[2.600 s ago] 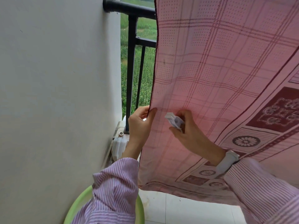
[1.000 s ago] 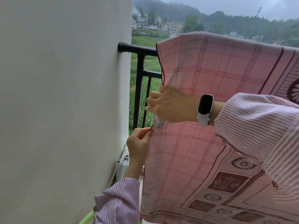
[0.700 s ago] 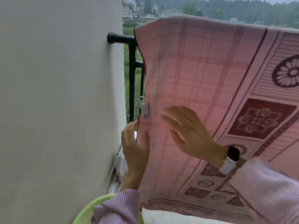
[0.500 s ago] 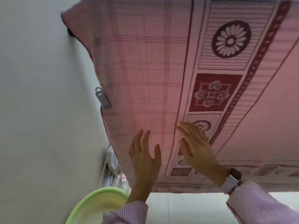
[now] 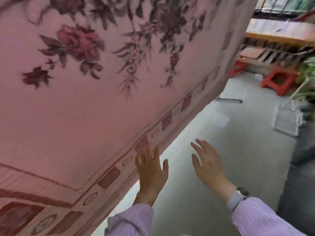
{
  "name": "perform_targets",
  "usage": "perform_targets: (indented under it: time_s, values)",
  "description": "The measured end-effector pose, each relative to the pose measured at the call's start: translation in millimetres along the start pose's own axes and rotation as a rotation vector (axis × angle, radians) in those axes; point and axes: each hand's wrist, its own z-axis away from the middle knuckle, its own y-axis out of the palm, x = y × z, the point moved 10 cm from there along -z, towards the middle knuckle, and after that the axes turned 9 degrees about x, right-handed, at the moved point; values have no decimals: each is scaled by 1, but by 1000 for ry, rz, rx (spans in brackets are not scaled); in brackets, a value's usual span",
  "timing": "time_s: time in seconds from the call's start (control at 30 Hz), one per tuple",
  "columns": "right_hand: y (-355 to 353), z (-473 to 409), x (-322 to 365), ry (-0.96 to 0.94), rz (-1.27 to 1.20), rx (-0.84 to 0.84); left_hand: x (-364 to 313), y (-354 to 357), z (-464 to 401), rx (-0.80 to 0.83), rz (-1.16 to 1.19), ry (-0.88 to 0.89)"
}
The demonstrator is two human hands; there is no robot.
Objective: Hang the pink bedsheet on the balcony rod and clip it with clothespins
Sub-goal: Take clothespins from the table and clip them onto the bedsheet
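L hand (image 5: pixel 151 169) & R hand (image 5: pixel 208 165) fingers spread, empty, by pink bedsheet (image 5: pixel 88 106).

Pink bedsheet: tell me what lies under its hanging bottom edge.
Under the pink bedsheet only bare grey floor shows. The left hand overlaps its hem. Whatever is behind the cloth is hidden.

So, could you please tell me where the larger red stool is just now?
The red stool stands on the concrete floor at upper right, beyond the pink bedsheet, beside green plants.
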Motion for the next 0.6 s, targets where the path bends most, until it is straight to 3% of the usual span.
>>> perform_targets:
  time_s: [0.23, 0.5, 0.6]
  values:
    - [-73, -18, -201, 411, 33, -131, -173, 99, -121, 201, -112, 353]
    - [-128, -125, -389, 659, 106, -104, -334, 184, -317, 339, -83, 539]
    - [-162, -193, -436, 659, 98, -131, -405, 189, -386, 330, -30, 625]
